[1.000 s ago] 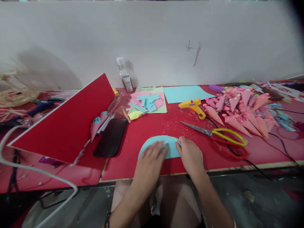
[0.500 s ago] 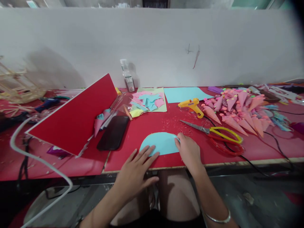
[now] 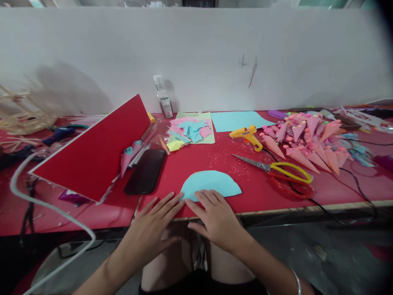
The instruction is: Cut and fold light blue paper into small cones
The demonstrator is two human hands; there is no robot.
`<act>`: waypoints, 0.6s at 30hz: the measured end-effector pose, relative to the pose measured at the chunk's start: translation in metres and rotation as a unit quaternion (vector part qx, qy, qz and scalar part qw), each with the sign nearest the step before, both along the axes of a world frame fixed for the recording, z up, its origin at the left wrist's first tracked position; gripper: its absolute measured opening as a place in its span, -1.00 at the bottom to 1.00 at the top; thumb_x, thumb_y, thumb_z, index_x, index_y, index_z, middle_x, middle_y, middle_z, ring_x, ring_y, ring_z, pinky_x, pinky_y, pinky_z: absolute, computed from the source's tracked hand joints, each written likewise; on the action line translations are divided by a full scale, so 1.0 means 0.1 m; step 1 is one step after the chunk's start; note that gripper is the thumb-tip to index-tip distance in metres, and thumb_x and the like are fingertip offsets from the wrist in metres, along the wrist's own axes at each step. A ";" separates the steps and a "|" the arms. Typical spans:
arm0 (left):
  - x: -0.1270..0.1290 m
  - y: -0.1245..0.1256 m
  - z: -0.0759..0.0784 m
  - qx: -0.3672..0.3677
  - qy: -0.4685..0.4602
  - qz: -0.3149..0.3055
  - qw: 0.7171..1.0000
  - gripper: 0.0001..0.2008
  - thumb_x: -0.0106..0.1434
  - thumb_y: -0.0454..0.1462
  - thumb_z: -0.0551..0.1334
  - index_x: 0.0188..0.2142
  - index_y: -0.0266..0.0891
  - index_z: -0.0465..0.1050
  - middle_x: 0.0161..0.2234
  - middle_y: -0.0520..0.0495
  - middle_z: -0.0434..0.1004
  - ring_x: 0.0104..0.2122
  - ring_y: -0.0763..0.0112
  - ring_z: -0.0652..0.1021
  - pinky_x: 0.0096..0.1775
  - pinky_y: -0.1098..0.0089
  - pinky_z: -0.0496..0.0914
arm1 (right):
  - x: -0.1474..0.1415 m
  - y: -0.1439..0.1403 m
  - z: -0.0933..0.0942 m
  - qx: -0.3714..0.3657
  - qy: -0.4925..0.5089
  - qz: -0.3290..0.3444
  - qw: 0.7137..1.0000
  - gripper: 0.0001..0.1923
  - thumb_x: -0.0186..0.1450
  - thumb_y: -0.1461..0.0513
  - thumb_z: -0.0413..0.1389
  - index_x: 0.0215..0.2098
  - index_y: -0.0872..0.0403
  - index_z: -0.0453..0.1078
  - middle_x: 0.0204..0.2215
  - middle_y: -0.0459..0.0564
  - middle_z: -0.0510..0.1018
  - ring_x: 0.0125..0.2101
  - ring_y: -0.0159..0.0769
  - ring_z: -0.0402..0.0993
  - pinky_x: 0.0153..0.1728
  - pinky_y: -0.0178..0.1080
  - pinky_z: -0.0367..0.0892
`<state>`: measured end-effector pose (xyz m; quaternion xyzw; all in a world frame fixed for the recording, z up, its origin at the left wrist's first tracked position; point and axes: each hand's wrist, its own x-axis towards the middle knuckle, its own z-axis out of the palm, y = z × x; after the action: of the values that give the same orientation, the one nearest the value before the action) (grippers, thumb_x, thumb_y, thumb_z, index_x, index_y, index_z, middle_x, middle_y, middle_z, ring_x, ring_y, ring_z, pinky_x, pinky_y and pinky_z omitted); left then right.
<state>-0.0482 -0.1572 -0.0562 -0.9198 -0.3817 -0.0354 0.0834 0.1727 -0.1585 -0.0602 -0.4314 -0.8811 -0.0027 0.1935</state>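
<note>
A light blue half-circle of paper (image 3: 211,180) lies flat near the front edge of the red table, its straight side toward me. My right hand (image 3: 216,213) rests on that straight side with its fingers stretched out. Just left of it, my left hand (image 3: 156,221) lies with fingers spread, its fingertips at the paper's left corner. Neither hand grips anything. To the right of the paper are scissors (image 3: 260,164) with one yellow and one red handle loop.
A yellow glue gun (image 3: 248,136) lies behind the scissors, beside a heap of pink paper cones (image 3: 302,137). On the left are a black phone (image 3: 145,172) and a tilted red board (image 3: 98,151). Paper scraps (image 3: 192,130), a blue sheet (image 3: 238,120) and a bottle (image 3: 164,98) are at the back.
My right hand has left the paper's right corner and moved left to its straight edge, fingers now flat. My left hand has shifted left to the paper's left corner.
</note>
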 end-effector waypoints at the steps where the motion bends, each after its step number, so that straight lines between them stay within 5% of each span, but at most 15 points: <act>1: 0.00 0.00 0.00 0.001 0.002 -0.002 1.000 -0.28 0.13 0.06 0.09 0.21 -0.10 -0.10 0.18 -0.01 0.11 0.13 0.27 0.20 0.08 0.28 0.10 | -0.02 -0.04 -0.01 -0.013 0.011 -0.002 1.000 -0.53 0.26 -0.01 -0.10 0.08 -0.02 0.20 0.02 0.04 0.32 0.01 -0.16 0.17 0.01 -0.08 0.07; 11: -0.08 0.07 0.07 -0.016 0.028 -0.032 0.999 -0.32 0.17 0.03 0.05 0.21 -0.10 -0.11 0.20 0.02 0.04 0.14 0.30 0.18 0.06 0.30 0.16 | 0.69 -0.16 -0.01 -0.056 -0.018 -0.152 0.987 -0.63 0.29 0.03 -0.12 0.06 -0.26 0.21 0.13 -0.16 0.21 0.13 -0.09 0.02 0.06 0.15 -0.06; 18: -0.08 0.08 0.10 -0.016 0.031 -0.045 0.998 -0.35 0.17 -0.02 0.08 0.19 -0.14 -0.04 0.19 -0.01 0.07 0.13 0.28 0.20 0.03 0.29 0.21 | 1.05 -0.27 -0.05 -0.031 -0.037 -0.206 0.977 -0.62 0.26 0.06 -0.07 0.06 -0.28 0.20 0.14 -0.15 0.19 0.13 -0.08 0.04 0.00 0.11 0.11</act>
<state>-0.0565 -0.1492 -0.0463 -0.9380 -0.3375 -0.0050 0.0788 0.2776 -0.1855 -0.0649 -0.6090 -0.7796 -0.0315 0.1428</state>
